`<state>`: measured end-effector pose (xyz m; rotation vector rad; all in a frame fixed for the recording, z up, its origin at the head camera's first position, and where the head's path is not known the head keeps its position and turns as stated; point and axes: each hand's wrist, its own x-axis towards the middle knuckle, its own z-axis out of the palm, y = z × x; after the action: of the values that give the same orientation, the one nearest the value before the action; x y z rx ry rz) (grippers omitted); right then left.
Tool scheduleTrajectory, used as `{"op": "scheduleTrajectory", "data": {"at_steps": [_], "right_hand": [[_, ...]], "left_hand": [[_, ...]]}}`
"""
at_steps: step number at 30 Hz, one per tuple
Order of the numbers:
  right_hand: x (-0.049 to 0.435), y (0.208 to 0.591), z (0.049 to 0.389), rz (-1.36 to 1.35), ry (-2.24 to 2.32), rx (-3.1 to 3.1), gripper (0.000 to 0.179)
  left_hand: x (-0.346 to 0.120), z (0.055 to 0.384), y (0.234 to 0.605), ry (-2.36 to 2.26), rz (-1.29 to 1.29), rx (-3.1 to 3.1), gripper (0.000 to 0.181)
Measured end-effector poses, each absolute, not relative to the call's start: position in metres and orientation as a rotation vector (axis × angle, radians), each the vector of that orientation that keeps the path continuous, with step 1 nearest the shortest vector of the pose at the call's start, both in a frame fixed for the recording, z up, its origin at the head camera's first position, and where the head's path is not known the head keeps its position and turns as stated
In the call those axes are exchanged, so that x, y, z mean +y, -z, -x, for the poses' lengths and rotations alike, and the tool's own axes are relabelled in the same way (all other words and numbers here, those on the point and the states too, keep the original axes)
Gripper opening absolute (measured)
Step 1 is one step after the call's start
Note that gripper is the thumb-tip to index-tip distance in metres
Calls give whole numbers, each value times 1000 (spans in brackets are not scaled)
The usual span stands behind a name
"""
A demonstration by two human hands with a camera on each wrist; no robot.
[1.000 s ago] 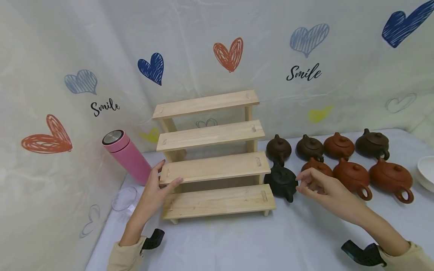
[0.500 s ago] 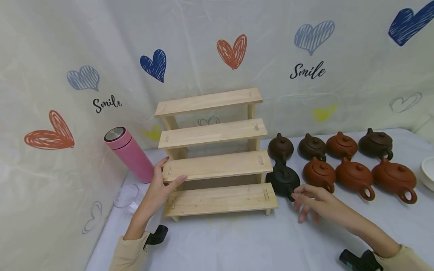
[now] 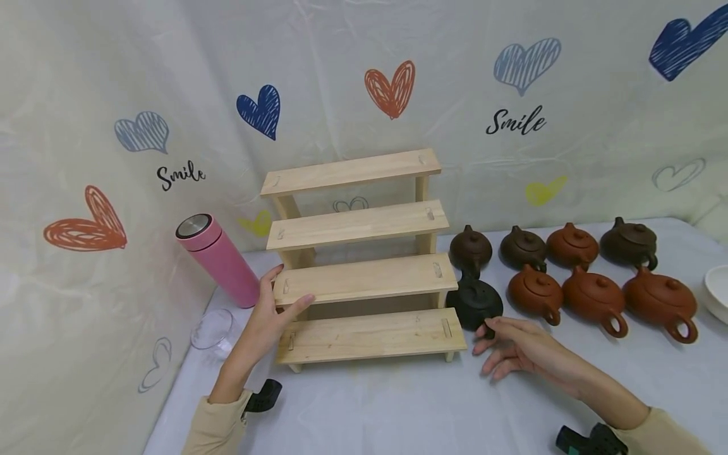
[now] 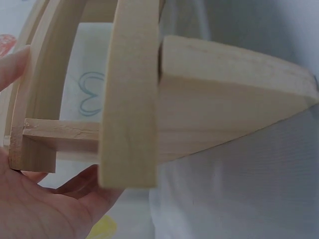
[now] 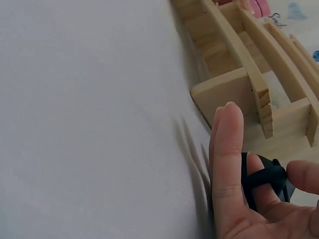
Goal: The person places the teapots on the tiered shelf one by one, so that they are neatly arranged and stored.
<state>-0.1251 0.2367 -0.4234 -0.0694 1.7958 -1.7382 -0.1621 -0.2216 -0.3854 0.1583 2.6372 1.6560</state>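
My left hand (image 3: 263, 322) grips the left end of a tiered wooden display stand (image 3: 364, 278), at its second step from the bottom. The thumb lies at the step's front, and the fingers reach around its left end. In the left wrist view, the step's end (image 4: 32, 154) sits in the palm. At the stand's right side, my right hand (image 3: 529, 351) pinches the handle of a black teapot (image 3: 474, 300), which stands on the table. The right wrist view has the thumb against the handle (image 5: 269, 175) and a finger behind it, while other fingers stretch out straight.
Brown and reddish clay teapots (image 3: 594, 294) stand in two rows right of the black one. A white bowl (image 3: 718, 291) is at the right edge. A pink thermos (image 3: 224, 265) and a clear cup (image 3: 213, 332) stand left. Behind hangs a heart-printed curtain (image 3: 318, 50).
My right hand has moved down and left, from above the black teapot's right side to its handle, and the fingers have come around it. My left hand stays on the stand.
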Motion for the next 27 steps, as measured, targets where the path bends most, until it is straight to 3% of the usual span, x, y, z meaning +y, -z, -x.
{"op": "scheduleTrajectory", "data": {"at_steps": [27], "right_hand": [[230, 423, 112, 8, 1773, 1992, 42]], "left_hand": [[-222, 162, 384, -1653, -192, 2622, 98]]}}
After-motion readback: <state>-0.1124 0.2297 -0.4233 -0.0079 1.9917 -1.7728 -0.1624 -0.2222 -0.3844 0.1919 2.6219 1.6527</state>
